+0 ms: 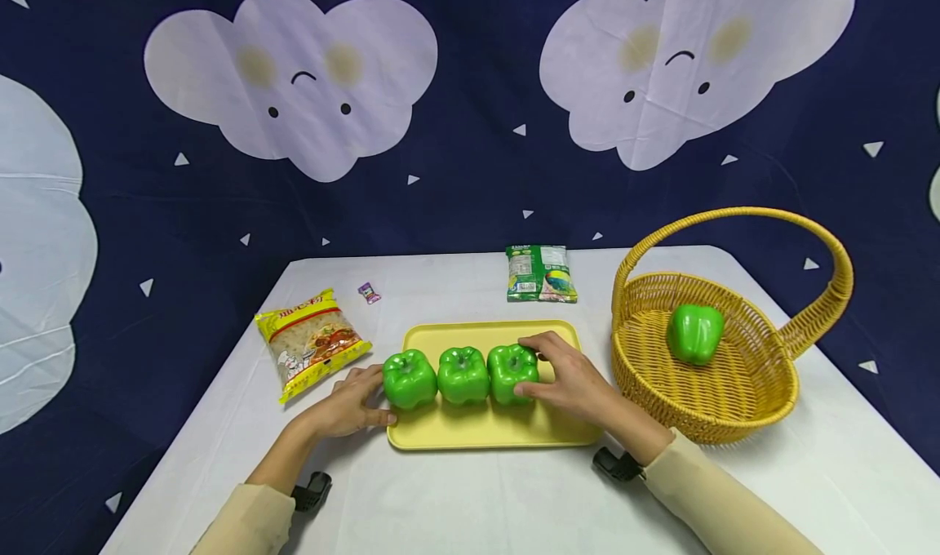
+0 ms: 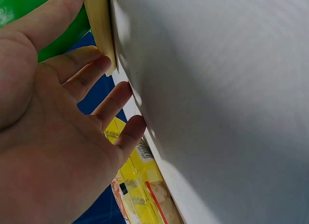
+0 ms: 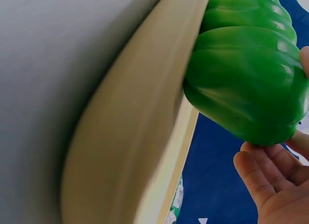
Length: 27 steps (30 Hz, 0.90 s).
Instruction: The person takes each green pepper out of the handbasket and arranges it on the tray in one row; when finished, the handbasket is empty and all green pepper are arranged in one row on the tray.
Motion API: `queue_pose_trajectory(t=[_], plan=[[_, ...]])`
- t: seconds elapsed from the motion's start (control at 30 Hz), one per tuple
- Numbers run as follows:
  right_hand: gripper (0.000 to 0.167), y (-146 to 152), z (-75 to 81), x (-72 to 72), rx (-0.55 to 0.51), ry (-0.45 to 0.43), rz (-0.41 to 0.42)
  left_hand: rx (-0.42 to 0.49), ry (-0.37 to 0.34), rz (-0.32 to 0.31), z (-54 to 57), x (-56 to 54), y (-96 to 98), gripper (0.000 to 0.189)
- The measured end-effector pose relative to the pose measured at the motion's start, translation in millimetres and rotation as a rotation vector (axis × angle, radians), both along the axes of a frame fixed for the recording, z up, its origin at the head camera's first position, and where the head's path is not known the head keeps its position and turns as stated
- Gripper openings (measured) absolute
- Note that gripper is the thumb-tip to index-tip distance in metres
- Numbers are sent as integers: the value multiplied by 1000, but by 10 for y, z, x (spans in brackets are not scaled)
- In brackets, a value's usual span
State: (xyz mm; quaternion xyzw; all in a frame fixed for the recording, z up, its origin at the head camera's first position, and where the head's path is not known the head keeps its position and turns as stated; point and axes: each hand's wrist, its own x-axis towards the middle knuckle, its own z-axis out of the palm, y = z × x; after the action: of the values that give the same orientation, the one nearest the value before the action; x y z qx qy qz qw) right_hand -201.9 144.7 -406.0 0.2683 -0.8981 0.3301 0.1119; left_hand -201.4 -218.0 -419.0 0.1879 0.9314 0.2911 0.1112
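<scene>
Three green bell peppers stand in a row on a yellow tray [image 1: 492,434]: a left pepper [image 1: 410,379], a middle pepper [image 1: 463,375] and a right pepper [image 1: 512,375]. My right hand [image 1: 576,384] holds the right pepper between thumb and fingers; this pepper [image 3: 246,84] fills much of the right wrist view. At the tray's left end is my left hand [image 1: 348,404], beside the left pepper. In the left wrist view the left hand's [image 2: 63,108] fingers are spread and loosely bent, with fingertips by the tray rim [image 2: 100,31].
On the right stands a wicker basket [image 1: 631,375] with a tall handle and one green bell pepper [image 1: 694,335] inside. A yellow food bag [image 1: 312,343] lies left of the tray. Behind it are a small purple packet [image 1: 370,293] and a green packet [image 1: 542,274].
</scene>
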Motion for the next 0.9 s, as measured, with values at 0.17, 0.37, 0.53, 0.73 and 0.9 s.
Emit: queue_pose_trajectory(t=[0.17, 0.37, 0.53, 0.73, 0.9], plan=[[68, 7, 3, 2, 8, -8, 5, -4, -1, 3, -2, 0, -3, 76], [69, 19, 34, 11, 14, -15, -7, -10, -1, 3, -1, 4, -1, 76], [70, 49, 85, 26, 8, -8, -12, -10, -1, -1, 1, 6, -1, 76], [67, 139, 196, 36, 1, 71, 10, -12, 4, -2, -1, -1, -2, 77], [66, 244, 312, 41, -6, 130, 9, -11, 1, 1, -3, -4, -3, 77]])
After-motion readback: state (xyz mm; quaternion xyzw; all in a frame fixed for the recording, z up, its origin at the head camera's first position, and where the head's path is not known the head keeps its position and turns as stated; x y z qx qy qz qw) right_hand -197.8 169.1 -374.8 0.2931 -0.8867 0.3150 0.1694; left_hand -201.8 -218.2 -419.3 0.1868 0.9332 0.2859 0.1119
